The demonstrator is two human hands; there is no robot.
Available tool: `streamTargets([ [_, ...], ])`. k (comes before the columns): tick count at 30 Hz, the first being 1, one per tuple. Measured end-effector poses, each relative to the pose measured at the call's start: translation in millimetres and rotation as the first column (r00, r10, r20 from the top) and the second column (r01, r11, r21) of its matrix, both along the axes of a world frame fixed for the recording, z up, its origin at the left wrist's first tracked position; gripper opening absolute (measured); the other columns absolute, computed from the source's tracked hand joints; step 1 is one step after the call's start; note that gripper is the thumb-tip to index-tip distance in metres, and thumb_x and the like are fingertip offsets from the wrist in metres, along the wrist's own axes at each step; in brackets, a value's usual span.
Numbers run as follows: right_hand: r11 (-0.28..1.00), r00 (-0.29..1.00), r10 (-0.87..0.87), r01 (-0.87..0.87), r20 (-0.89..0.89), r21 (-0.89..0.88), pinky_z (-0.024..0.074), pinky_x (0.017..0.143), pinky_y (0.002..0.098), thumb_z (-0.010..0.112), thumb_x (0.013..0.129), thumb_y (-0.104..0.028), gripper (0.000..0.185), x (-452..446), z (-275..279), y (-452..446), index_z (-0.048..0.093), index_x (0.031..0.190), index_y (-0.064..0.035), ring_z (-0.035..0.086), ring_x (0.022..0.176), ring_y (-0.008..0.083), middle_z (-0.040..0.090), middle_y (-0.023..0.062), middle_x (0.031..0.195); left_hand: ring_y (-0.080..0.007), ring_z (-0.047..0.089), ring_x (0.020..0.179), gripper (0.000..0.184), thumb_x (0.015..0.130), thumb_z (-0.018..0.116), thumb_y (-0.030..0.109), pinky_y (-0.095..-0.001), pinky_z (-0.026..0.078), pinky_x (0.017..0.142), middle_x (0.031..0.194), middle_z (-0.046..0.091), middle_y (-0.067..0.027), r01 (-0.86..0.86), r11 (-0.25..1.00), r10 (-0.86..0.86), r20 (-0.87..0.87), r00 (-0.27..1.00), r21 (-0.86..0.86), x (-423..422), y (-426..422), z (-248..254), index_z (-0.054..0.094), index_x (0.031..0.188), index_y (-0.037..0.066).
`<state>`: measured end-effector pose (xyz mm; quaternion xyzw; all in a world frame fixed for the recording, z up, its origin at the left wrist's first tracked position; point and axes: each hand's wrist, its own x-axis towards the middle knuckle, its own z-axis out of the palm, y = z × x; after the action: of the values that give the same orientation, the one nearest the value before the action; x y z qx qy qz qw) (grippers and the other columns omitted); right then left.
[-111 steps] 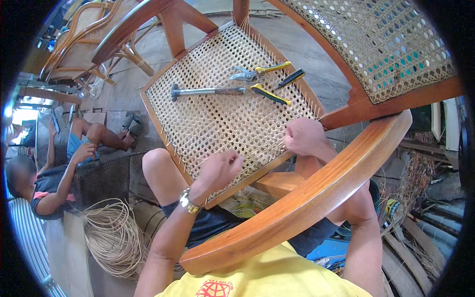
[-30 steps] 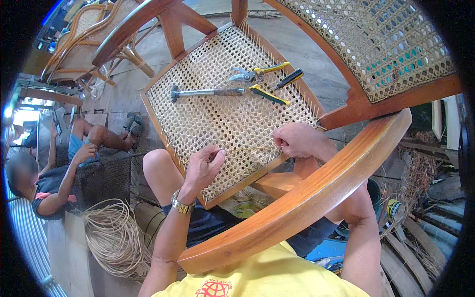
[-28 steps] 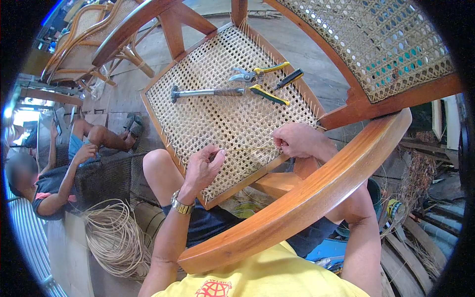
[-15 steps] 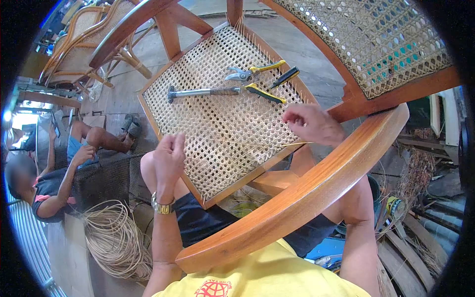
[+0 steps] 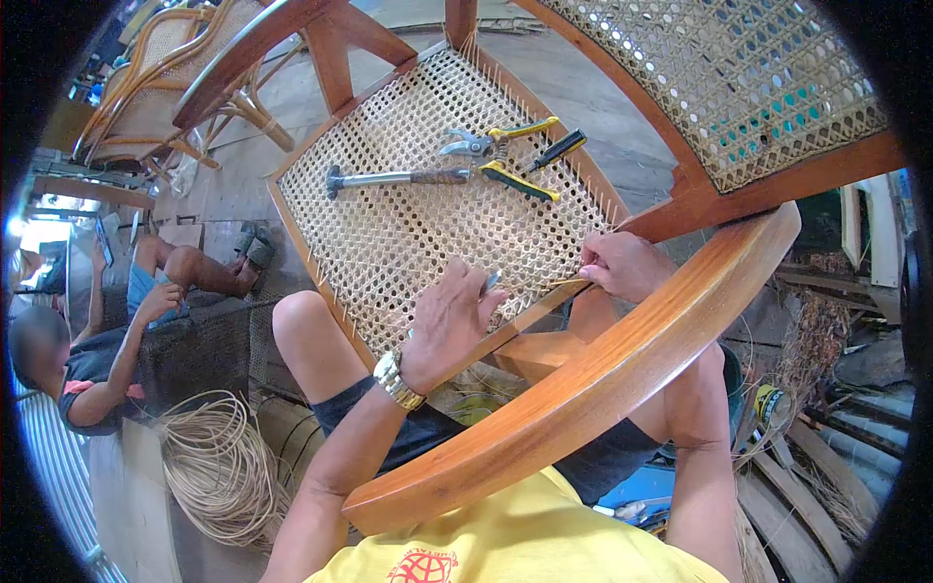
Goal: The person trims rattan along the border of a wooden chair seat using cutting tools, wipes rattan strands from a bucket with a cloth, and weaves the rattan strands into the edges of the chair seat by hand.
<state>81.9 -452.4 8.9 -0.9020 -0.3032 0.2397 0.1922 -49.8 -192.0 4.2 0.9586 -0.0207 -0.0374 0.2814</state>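
Observation:
A woven cane seat in a wooden frame lies before me, short cane ends sticking up along its edges. My left hand is over the near part of the weave, closed, with a small bluish-grey thing showing between thumb and fingers; I cannot make out what it is. At the seat's near right corner, my right hand pinches a thin cane strand. On the weave rest a hammer, pruning shears with yellow handles, and a black-handled tool.
A curved wooden armrest crosses in front of my body. The cane backrest rises at upper right. A cane coil lies at lower left, near a seated person. Rattan chairs stand at upper left.
My left hand has moved right and down from the seat's left edge to its near part. My right hand has lowered to the near right corner, its fingers now pinched. The tools rest as before.

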Motion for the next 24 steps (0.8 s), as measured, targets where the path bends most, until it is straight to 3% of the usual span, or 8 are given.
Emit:
streamTargets([
  [3, 0.999, 0.999, -0.006, 0.004, -0.039, -0.041, 0.0531, 0.073, 0.0460, 0.069, 0.091, -0.025, 0.023, 0.1, -1.1, -0.5, 0.063, 0.092, -0.0027, 0.068, 0.082, 0.0351, 0.068, 0.0176, 0.085, -0.0336, 0.057, 0.072, 0.035, 0.095, 0.067, 0.034, -0.0449, 0.045, 0.065, 0.074, 0.054, -0.0154, -0.016, 0.997, 0.023, 0.088, 0.996, -0.071, -0.2, -3.3, 6.7, 0.059, 0.086, 0.001],
  [5, 0.999, 0.999, 0.009, -0.011, -0.034, -0.052, 0.0530, 0.073, 0.0469, 0.069, 0.091, -0.026, 0.024, -0.2, -0.3, 0.3, 0.062, 0.092, -0.0028, 0.068, 0.082, 0.0358, 0.068, 0.0181, 0.085, -0.0339, 0.054, 0.061, 0.038, 0.096, 0.066, 0.032, -0.0453, 0.042, 0.059, 0.067, 0.055, -0.0160, -0.035, 0.992, 0.017, -0.143, 0.990, -0.119, 0.5, -0.9, 8.4, 0.056, 0.077, 0.001],
  [9, 0.995, 0.998, -0.033, 0.027, -0.057, -0.099, 0.0536, 0.073, 0.0485, 0.066, 0.094, -0.029, 0.028, -2.6, 5.6, 1.1, 0.062, 0.092, -0.0021, 0.070, 0.083, 0.0379, 0.069, 0.0207, 0.085, -0.0354, 0.059, 0.059, 0.036, 0.095, 0.067, 0.029, -0.0438, 0.045, 0.058, 0.059, 0.054, -0.0173, -0.083, 0.981, 0.074, -0.057, 0.996, -0.173, -9.2, 12.6, -9.6, 0.057, 0.074, 0.001],
  [11, 0.994, 0.997, -0.031, 0.024, -0.066, -0.109, 0.0539, 0.073, 0.0489, 0.065, 0.095, -0.030, 0.028, -2.2, 1.9, -1.0, 0.063, 0.093, -0.0019, 0.070, 0.082, 0.0386, 0.069, 0.0214, 0.085, -0.0244, 0.050, 0.049, 0.039, 0.094, 0.071, 0.028, -0.0395, 0.038, 0.050, 0.056, 0.050, -0.0139, -0.168, 0.948, 0.130, -0.155, 0.979, -0.269, -9.5, 22.0, 0.2, 0.056, 0.070, 0.001],
  [12, 0.994, 0.996, -0.029, 0.021, -0.078, -0.110, 0.0541, 0.073, 0.0490, 0.064, 0.095, -0.031, 0.029, -1.5, -4.4, -3.4, 0.063, 0.094, -0.0020, 0.070, 0.082, 0.0389, 0.070, 0.0217, 0.085, -0.0215, 0.050, 0.048, 0.038, 0.092, 0.073, 0.027, -0.0379, 0.038, 0.049, 0.054, 0.050, -0.0120, -0.120, 0.984, 0.107, -0.104, 0.989, -0.129, -10.5, 27.1, 8.1, 0.057, 0.069, 0.001],
  [17, 0.993, 0.996, -0.024, 0.014, -0.087, -0.113, 0.0544, 0.073, 0.0484, 0.064, 0.096, -0.031, 0.029, -0.4, -2.1, -2.6, 0.066, 0.097, -0.0023, 0.070, 0.082, 0.0387, 0.070, 0.0215, 0.084, -0.0239, 0.055, 0.048, 0.039, 0.090, 0.075, 0.032, -0.0391, 0.041, 0.050, 0.056, 0.056, -0.0138, -0.021, 1.000, 0.021, -0.022, 1.000, -0.009, 4.3, 53.3, 0.9, 0.061, 0.072, 0.001],
  [20, 0.995, 0.991, -0.042, 0.030, -0.124, -0.096, 0.0545, 0.073, 0.0475, 0.065, 0.095, -0.031, 0.029, -0.8, 0.2, -0.8, 0.066, 0.097, -0.0021, 0.070, 0.082, 0.0378, 0.070, 0.0214, 0.085, -0.0311, 0.061, 0.060, 0.044, 0.090, 0.073, 0.041, -0.0441, 0.046, 0.061, 0.063, 0.061, -0.0147, -0.098, 0.995, 0.103, -0.231, 0.967, 0.033, 11.8, 69.1, 14.2, 0.063, 0.075, 0.001],
  [24, 0.998, 1.000, -0.017, 0.016, -0.021, -0.054, 0.0545, 0.076, 0.0449, 0.068, 0.094, -0.030, 0.028, 1.4, 4.6, 7.3, 0.066, 0.099, -0.0033, 0.071, 0.087, 0.0350, 0.071, 0.0209, 0.091, -0.0293, 0.064, 0.059, 0.043, 0.086, 0.078, 0.041, -0.0423, 0.047, 0.058, 0.064, 0.064, -0.0170, -0.208, 0.968, 0.233, -0.201, 0.951, 0.139, 3.6, 95.9, 39.8, 0.067, 0.078, -0.001],
])
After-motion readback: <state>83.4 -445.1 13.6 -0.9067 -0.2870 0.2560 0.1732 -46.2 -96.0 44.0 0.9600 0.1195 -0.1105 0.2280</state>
